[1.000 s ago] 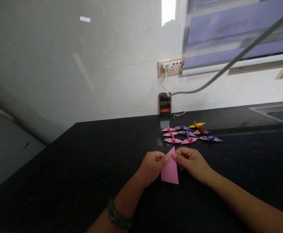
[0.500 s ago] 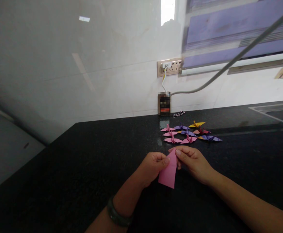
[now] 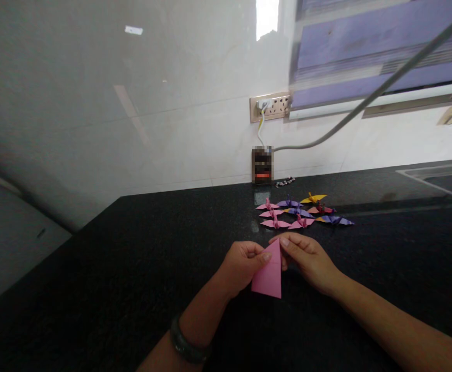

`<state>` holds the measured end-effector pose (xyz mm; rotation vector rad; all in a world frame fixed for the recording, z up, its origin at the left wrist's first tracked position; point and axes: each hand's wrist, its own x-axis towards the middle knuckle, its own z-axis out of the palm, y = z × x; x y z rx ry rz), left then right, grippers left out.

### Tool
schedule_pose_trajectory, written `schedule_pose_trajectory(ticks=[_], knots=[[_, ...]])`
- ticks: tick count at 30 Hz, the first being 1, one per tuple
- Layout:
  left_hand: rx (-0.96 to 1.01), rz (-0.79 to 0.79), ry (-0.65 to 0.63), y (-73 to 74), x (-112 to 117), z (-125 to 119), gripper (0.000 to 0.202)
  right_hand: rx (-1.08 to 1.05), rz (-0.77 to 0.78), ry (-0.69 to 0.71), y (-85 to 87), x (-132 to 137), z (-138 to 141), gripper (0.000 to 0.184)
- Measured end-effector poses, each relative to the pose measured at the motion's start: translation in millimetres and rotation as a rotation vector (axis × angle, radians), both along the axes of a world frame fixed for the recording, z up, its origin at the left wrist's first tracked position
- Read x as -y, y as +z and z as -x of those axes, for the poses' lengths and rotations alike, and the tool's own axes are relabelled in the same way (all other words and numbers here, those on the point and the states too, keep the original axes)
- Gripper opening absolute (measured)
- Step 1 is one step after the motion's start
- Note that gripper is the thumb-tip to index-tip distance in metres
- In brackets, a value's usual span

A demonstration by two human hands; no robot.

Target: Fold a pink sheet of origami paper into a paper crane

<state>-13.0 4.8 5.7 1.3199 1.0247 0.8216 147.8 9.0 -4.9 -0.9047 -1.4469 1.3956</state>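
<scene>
A folded piece of pink origami paper (image 3: 268,277) is held up between my two hands, narrow at the top and wide at the bottom. My left hand (image 3: 245,264) pinches its left side, thumb lying across the front. At the upper tip, my right hand (image 3: 305,257) grips the edge between thumb and fingers; the fingers behind the paper are partly hidden. Just beyond my hands, several folded paper cranes stand in rows: pink ones (image 3: 275,223), purple ones (image 3: 334,220) and a yellow one (image 3: 314,198).
The black countertop (image 3: 133,258) meets a pale tiled wall. Against the wall stands a small dark box (image 3: 262,168), its front blurred, beside a twisted black-and-white strand (image 3: 285,182). A grey cable (image 3: 349,121) runs up to the right. A wall socket (image 3: 270,106) holds a plug.
The paper's lower end has swung slightly and its right edge now hangs more upright. Both hands keep nearly the same place and hold. The cranes have not moved.
</scene>
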Motion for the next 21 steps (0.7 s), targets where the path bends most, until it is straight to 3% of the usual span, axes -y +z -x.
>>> schedule_pose_trajectory(ticks=[5,12,21], knots=[[-0.127,-0.176,0.078,-1.2,1.3,-4.0,0.027,0.136,-0.040,-0.082,0.5,1.3,1.9,0.023],[-0.345,-0.423,0.081,-8.0,6.9,-5.6,0.031,0.260,-0.139,-0.151,-0.3,5.1,5.5,0.014],[-0.302,-0.386,0.050,-6.1,6.3,-6.0,0.029,0.261,-0.124,-0.104,-0.6,6.6,4.3,0.016]])
